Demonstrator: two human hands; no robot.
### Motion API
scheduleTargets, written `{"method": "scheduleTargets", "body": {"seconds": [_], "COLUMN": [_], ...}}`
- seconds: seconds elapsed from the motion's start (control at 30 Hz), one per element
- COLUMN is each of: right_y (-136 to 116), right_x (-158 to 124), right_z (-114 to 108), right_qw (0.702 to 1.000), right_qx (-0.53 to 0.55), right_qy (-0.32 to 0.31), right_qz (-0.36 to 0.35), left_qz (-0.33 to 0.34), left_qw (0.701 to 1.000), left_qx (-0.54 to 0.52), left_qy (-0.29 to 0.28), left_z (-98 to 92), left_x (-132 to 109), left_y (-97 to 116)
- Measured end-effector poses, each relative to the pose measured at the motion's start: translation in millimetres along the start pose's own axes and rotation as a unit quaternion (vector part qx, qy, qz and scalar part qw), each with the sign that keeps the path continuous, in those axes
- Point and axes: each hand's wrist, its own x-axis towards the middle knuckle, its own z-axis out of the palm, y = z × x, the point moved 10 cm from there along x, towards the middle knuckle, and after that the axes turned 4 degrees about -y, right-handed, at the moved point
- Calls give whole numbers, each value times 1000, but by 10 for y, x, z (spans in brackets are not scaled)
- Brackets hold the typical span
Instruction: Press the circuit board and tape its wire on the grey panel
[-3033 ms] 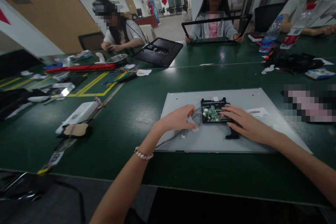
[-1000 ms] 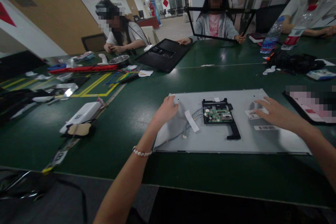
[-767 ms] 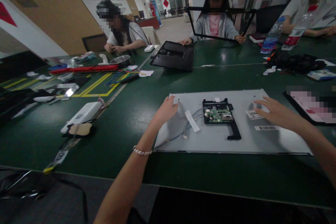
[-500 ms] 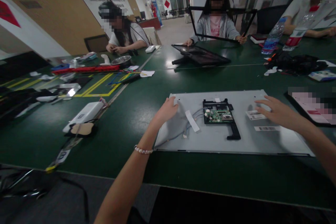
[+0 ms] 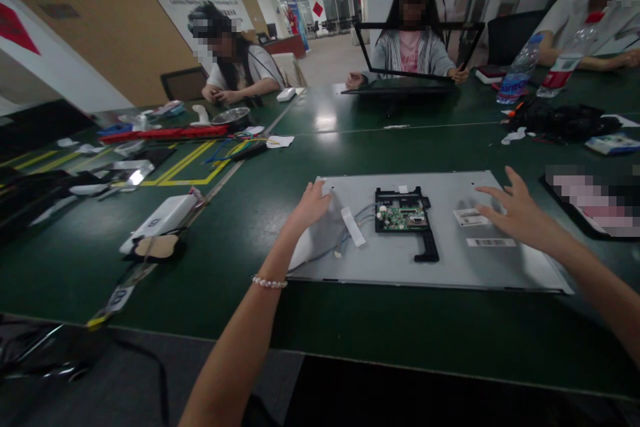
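A grey metal panel lies flat on the green table in front of me. At its middle sits a green circuit board in a black bracket, with thin wires and a white tape strip to its left. My left hand rests on the panel's left far corner, fingers curled on the edge. My right hand hovers over the panel's right part beside two white labels, fingers spread, holding nothing.
A white box and loose parts lie at left. Across the table one person holds up a black frame; another sits at left. Water bottles and a black bundle are at the far right.
Both hands left the circuit board and moved out to the panel's left and right parts. The panel has shifted slightly left. Across the table, the person's black cover was flipped over and laid flat.
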Motion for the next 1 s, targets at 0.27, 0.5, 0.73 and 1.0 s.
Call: {"method": "scheduleTargets", "body": {"seconds": [0.27, 0.5, 0.73, 1.0], "right_y": [-198, -322, -207, -273], "right_x": [-40, -120, -109, -127], "right_z": [1, -50, 111, 256], "right_qw": [995, 961, 776, 719], "right_qx": [48, 270, 627, 691], "right_qy": [59, 59, 28, 16], "right_qz": [-66, -1, 65, 73], "left_qz": [-58, 2, 43, 75], "left_qw": [991, 991, 990, 988], "left_qx": [103, 108, 99, 111], "left_qy": [68, 80, 87, 78], "left_z": [-281, -147, -109, -81], "left_x": [-211, -279, -345, -396], "left_y": [201, 458, 611, 753]}}
